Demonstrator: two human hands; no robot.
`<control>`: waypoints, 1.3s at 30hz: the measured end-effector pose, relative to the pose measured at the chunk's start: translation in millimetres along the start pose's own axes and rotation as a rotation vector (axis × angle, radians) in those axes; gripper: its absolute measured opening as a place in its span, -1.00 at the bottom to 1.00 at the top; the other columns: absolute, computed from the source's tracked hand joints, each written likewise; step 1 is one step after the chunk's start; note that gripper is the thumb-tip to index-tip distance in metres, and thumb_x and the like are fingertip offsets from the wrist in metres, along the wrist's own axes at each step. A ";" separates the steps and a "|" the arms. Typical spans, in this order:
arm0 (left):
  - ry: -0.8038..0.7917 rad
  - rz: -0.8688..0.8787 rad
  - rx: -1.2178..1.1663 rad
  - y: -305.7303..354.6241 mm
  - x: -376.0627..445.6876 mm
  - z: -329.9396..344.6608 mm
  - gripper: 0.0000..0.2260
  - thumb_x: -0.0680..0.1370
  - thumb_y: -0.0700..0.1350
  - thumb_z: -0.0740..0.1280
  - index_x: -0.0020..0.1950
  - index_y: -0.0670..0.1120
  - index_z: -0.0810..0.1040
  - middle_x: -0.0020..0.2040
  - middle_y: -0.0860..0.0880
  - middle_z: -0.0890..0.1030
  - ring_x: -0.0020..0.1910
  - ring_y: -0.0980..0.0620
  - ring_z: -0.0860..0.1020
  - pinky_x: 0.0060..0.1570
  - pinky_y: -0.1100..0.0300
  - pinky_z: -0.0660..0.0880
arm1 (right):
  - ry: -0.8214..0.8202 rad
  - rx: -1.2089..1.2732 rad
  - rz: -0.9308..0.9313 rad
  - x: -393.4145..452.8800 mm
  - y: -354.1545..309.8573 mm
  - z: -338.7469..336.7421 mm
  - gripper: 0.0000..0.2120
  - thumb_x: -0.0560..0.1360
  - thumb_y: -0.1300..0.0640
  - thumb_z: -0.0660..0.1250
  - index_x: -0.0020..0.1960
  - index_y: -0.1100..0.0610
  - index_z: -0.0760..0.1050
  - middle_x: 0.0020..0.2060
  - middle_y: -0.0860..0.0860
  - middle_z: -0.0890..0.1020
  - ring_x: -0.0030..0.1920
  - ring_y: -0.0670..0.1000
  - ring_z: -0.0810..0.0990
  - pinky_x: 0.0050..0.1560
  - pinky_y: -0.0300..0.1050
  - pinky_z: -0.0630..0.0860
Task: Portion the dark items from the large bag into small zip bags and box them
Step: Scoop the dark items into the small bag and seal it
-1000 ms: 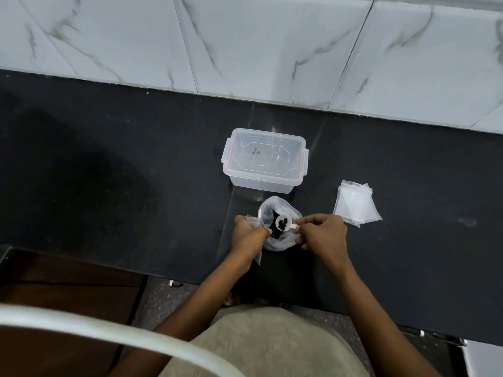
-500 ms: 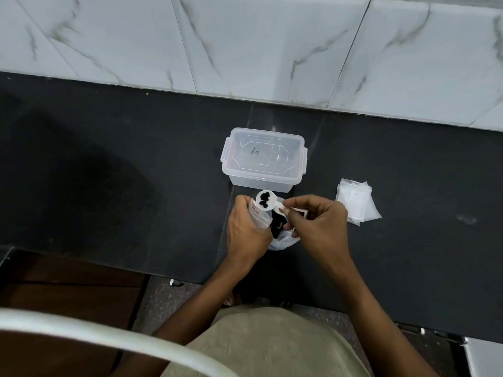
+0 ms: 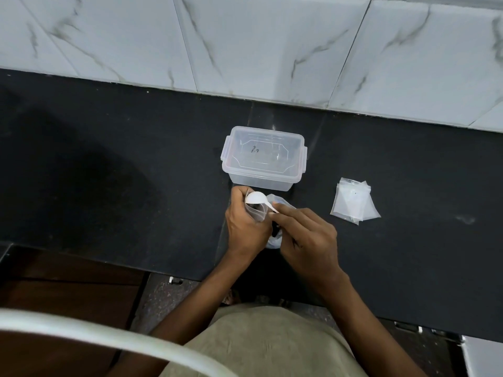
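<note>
My left hand [image 3: 246, 227] grips a small clear zip bag [image 3: 255, 212], mouth up, just in front of the clear plastic box [image 3: 264, 161]. My right hand [image 3: 306, 238] pinches the handle of a white plastic spoon [image 3: 257, 198]. The spoon's bowl is turned over onto the small bag's mouth, back side up, with dark items showing right under it. The large bag [image 3: 277, 210] of dark items sits between and behind my hands, mostly hidden. The box has its lid on.
A stack of spare small zip bags [image 3: 353, 204] lies on the black counter [image 3: 136, 170] to the right of the box. A marble-tiled wall [image 3: 245, 44] runs along the back. The counter's front edge is just below my wrists, and a white curved bar [image 3: 81, 330] crosses the lower left.
The spoon came up out of the large bag loaded with dark items, moved left to the small bag in my left hand, and has now tipped over onto its mouth.
</note>
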State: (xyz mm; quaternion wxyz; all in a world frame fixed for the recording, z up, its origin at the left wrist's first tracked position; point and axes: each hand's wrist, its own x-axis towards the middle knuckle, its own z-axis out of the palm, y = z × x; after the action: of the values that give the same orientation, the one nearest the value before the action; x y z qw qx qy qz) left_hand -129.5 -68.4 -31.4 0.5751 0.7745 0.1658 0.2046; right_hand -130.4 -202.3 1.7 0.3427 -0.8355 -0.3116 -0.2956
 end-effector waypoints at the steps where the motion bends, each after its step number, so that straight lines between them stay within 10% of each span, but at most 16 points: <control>1: 0.003 0.004 -0.002 0.9 0.1 0.5 -0.68 0.34 -0.13 0.47 -0.01 -0.05 0.40 -0.20 -0.08 0.54 -0.25 -0.08 0.54 -0.29 -0.03 0.53 | 0.007 0.004 -0.010 -0.8 1.1 0.0 -0.71 0.64 0.28 0.23 -0.06 0.27 0.73 0.03 0.13 0.74 -0.05 0.09 0.74 -0.07 -0.02 0.68; 6: -0.015 0.021 0.015 0.2 0.1 1.2 -0.63 0.35 0.00 0.49 0.00 -0.05 0.40 -0.16 -0.08 0.56 -0.21 -0.10 0.57 -0.24 -0.04 0.56 | 0.033 0.099 0.115 -3.1 2.6 -0.5 -0.81 0.54 0.38 0.33 -0.04 0.26 0.72 0.00 0.10 0.75 -0.04 0.03 0.74 -0.05 -0.05 0.68; 14: 0.010 0.001 0.097 -5.3 -2.5 -6.2 -0.62 0.41 -0.11 0.56 0.03 -0.07 0.38 -0.17 0.05 0.54 -0.21 0.16 0.55 -0.22 0.33 0.48 | 0.015 0.428 0.913 4.7 16.8 -6.8 -0.80 0.45 0.33 0.48 0.01 0.10 0.71 -0.17 -0.04 0.74 -0.24 -0.01 0.73 -0.16 0.04 0.70; 24: 0.045 0.013 0.147 -10.8 -12.1 -8.4 -0.52 0.38 -0.18 0.58 0.06 -0.15 0.30 -0.13 0.09 0.46 -0.16 0.20 0.50 -0.14 0.41 0.41 | -0.444 -0.104 0.699 -21.3 31.2 15.3 -0.80 0.37 0.24 0.37 -0.07 0.10 0.71 -0.23 0.01 0.73 -0.19 0.06 0.64 -0.19 -0.08 0.55; 30: 0.012 -0.053 0.132 -8.4 -19.5 -7.3 -0.42 0.34 0.00 0.54 0.12 -0.15 0.25 -0.05 0.02 0.45 -0.07 0.14 0.50 -0.09 0.41 0.40 | -0.439 -0.266 0.524 -25.9 33.3 14.2 -0.89 0.41 0.14 0.41 -0.07 0.06 0.67 -0.23 -0.05 0.69 -0.17 0.04 0.52 -0.35 -0.19 0.29; 34: -0.066 -0.143 0.033 -1.3 -24.0 -1.6 -0.30 0.27 0.24 0.46 0.14 -0.13 0.22 -0.02 0.04 0.39 -0.08 0.18 0.45 -0.07 0.37 0.44 | -0.336 -0.191 0.483 -24.8 39.3 10.6 -0.75 0.33 0.17 0.48 0.02 0.10 0.71 0.10 0.01 0.72 0.07 0.10 0.59 -0.10 -0.08 0.51; 39: -0.120 -0.233 -0.186 9.3 -27.0 5.5 -0.37 0.30 0.17 0.42 0.11 -0.16 0.20 -0.05 0.01 0.32 -0.11 0.21 0.42 -0.09 0.42 0.41 | -0.340 0.306 0.498 -10.4 31.1 -0.2 -0.68 0.39 0.08 0.43 0.15 0.01 0.65 0.07 -0.12 0.70 0.11 -0.05 0.58 0.08 -0.04 0.55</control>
State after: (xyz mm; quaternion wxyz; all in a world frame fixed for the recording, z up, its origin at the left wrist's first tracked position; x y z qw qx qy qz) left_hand -149.8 -88.9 -27.4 0.6729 0.7044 0.2005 0.1045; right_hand -114.6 -223.6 -17.6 0.4691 -0.8621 -0.1916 -0.0091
